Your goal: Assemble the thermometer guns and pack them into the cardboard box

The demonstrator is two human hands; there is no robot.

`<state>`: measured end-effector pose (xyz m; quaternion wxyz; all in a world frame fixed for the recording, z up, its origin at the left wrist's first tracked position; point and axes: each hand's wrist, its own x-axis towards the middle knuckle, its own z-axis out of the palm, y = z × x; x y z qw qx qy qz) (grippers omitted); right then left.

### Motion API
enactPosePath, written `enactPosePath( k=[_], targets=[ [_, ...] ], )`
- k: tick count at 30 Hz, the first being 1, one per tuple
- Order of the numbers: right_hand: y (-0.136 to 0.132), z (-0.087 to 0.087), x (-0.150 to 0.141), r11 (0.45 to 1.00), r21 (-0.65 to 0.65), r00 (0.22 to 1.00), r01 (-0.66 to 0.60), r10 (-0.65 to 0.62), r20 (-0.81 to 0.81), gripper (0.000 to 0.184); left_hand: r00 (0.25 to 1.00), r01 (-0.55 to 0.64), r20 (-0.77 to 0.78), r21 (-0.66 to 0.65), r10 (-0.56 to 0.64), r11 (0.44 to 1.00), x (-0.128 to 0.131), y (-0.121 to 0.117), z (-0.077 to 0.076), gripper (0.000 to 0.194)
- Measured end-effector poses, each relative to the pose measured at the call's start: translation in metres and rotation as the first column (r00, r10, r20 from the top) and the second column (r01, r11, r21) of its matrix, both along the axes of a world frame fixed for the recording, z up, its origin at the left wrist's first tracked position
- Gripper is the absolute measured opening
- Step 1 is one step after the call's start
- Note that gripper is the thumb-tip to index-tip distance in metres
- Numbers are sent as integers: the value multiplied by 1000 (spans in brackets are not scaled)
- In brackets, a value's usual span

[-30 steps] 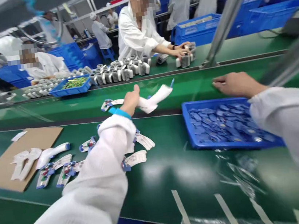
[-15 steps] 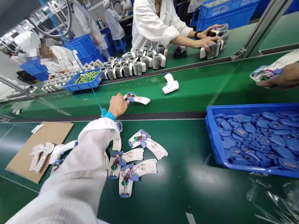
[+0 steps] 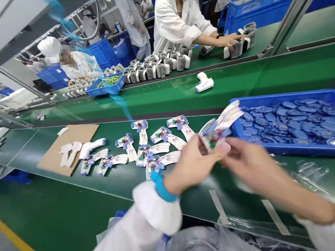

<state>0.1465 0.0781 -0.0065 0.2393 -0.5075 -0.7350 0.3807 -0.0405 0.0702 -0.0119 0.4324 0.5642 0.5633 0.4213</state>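
Note:
My left hand (image 3: 190, 161), with a turquoise strap at the wrist, grips an open half shell of a thermometer gun (image 3: 228, 115), its white handle pointing up and right. Coloured wires and a green board show inside the shell. My right hand (image 3: 249, 160), slightly blurred, closes its fingertips on the shell's lower end; the exact contact is partly hidden. To the left, several similar open shells (image 3: 162, 133) with blue parts and wiring lie on the green table. A blue bin (image 3: 291, 150) of blue oval covers (image 3: 296, 121) stands just right of the held shell.
A white thermometer gun (image 3: 204, 82) lies on the green belt (image 3: 164, 97) behind the table. A brown board (image 3: 57, 160) carries white shell pieces. Across the belt, a co-worker (image 3: 179, 25) handles grey-and-white parts (image 3: 239, 48). Clear plastic and tape strips (image 3: 218, 205) lie near the front edge.
My left hand has come back from the belt and my right hand has moved left and inward. Both now meet at one shell over the table. The view has shifted.

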Motion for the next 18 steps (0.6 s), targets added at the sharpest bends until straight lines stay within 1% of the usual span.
enactPosePath(
  k=[1, 2, 3, 4, 5, 6, 7, 8, 9, 10, 11, 13, 15, 17, 18],
  targets=[
    [-15, -5, -7, 997, -1, 997, -75, 75, -5, 45, 987, -118, 109, -24, 120, 993, 10, -18, -9, 43],
    [-25, -9, -12, 986, -28, 987, -162, 162, 14, 43, 955, -202, 205, -86, 216, 976, 14, -34, -17, 43],
    [-29, -12, -14, 970, -58, 969, -238, 241, 49, 42, 910, -284, 272, -142, 313, 948, 10, -48, -26, 45],
    [-26, -16, -16, 961, -50, 957, -272, 276, 91, 44, 870, -335, 311, -198, 383, 921, -1, -60, -32, 49],
    [-18, -20, -19, 965, -4, 957, -261, 259, 132, 45, 839, -368, 331, -242, 432, 898, -17, -71, -38, 53],
    [-7, -25, -24, 976, 71, 968, -206, 192, 164, 47, 829, -375, 330, -271, 452, 886, -37, -81, -41, 58],
    [7, -33, -32, 980, 157, 979, -126, 97, 180, 50, 834, -363, 320, -295, 449, 884, -58, -89, -43, 60],
    [21, -43, -44, 970, 240, 983, -41, -4, 182, 57, 848, -342, 306, -308, 432, 888, -80, -97, -44, 60],
    [34, -54, -59, 964, 265, 979, 10, -64, 194, 66, 870, -313, 283, -315, 403, 896, -100, -103, -43, 58],
    [44, -65, -77, 966, 259, 976, 25, -80, 204, 74, 894, -296, 242, -310, 376, 904, -118, -107, -42, 54],
    [51, -77, -96, 968, 247, 973, 34, -89, 212, 78, 915, -293, 190, -293, 356, 910, -134, -109, -42, 50],
    [54, -95, -136, 974, 222, 973, 43, -91, 213, 80, 935, -312, 88, -250, 343, 916, -157, -108, -39, 43],
    [49, -103, -167, 974, 217, 974, 60, -104, 200, 78, 932, -343, 41, -216, 360, 914, -172, -103, -36, 41],
    [44, -99, -182, 975, 213, 979, 65, -104, 175, 74, 929, -349, 53, -207, 367, 914, -179, -98, -30, 41],
    [42, -93, -182, 975, 214, 982, 67, -102, 157, 71, 930, -347, 50, -201, 363, 916, -180, -96, -26, 41]
  ],
)
